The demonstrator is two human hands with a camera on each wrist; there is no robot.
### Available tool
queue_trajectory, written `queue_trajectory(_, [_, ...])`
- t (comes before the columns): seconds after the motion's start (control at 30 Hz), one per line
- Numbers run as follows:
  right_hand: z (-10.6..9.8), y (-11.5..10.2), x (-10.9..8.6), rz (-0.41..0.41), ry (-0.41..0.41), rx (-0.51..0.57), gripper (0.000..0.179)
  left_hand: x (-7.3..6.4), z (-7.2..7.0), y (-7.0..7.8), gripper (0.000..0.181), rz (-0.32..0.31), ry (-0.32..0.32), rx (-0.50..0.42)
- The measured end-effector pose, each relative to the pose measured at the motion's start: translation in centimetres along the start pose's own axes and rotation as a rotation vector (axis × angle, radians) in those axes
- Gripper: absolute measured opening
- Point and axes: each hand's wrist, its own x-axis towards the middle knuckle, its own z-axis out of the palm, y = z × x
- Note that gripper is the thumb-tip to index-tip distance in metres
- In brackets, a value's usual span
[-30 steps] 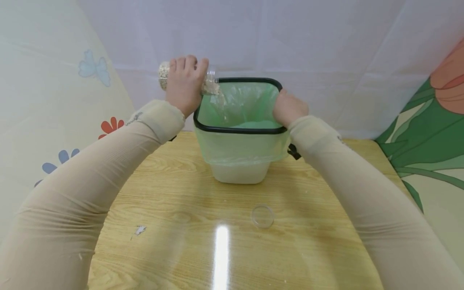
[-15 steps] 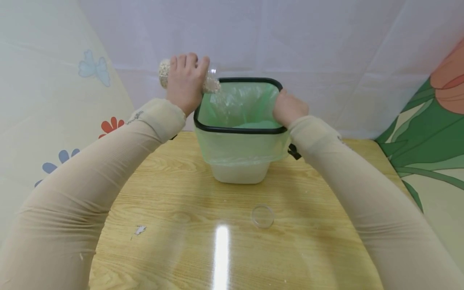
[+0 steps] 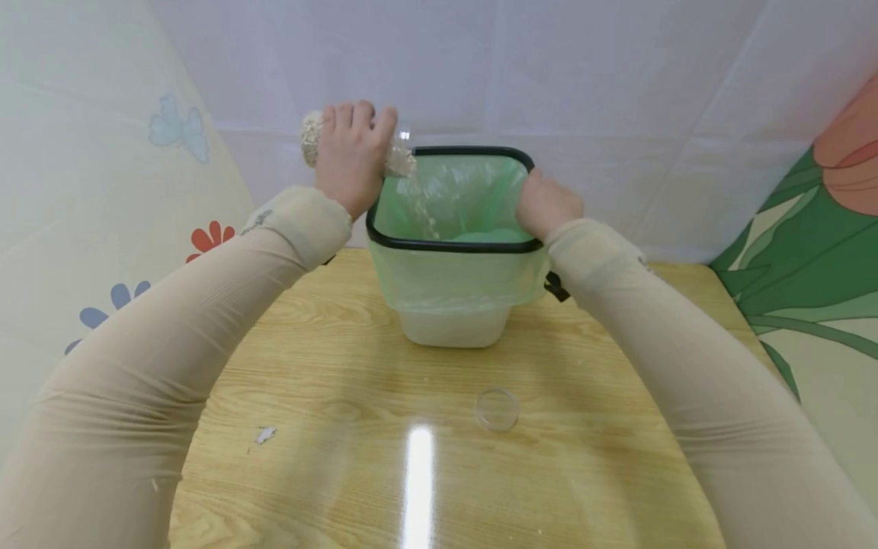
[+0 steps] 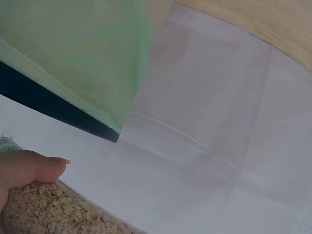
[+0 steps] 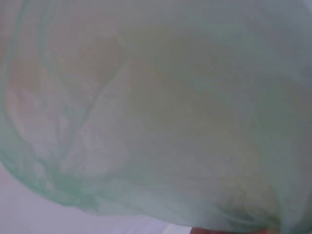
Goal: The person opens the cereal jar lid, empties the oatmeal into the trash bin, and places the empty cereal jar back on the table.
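Observation:
In the head view, my left hand grips a clear plastic jar of rolled oats, tipped with its mouth over the left side of a bin. A thin stream of oats falls inside. The white trash bin has a black rim and a green bag folded over its outside. At the bin's right side, my right hand holds the rim and bag, its fingertips hidden. Oats fill the jar below the left thumb in the left wrist view. Green film covers most of the right wrist view.
On the wooden table, a clear round lid lies in front of the bin. A small whitish scrap lies at the left. A pale cloth backdrop hangs behind the bin.
The jar's base has risen slightly since a second ago, and oats have kept falling from its mouth into the bin. My right hand and the bin have stayed put.

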Motion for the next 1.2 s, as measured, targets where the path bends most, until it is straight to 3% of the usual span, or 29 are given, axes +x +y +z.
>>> queue_trajectory(0.43, [-0.11,-0.06,-0.12,-0.012,0.003,0.0,0.057,-0.09,0.12,0.2,0.046,0.049,0.026,0.04])
queue_trajectory(1.2, [-0.1,0.0,0.09,-0.002,0.008,-0.002,0.057,0.01,0.08,0.11,0.044,0.057,0.017,0.076])
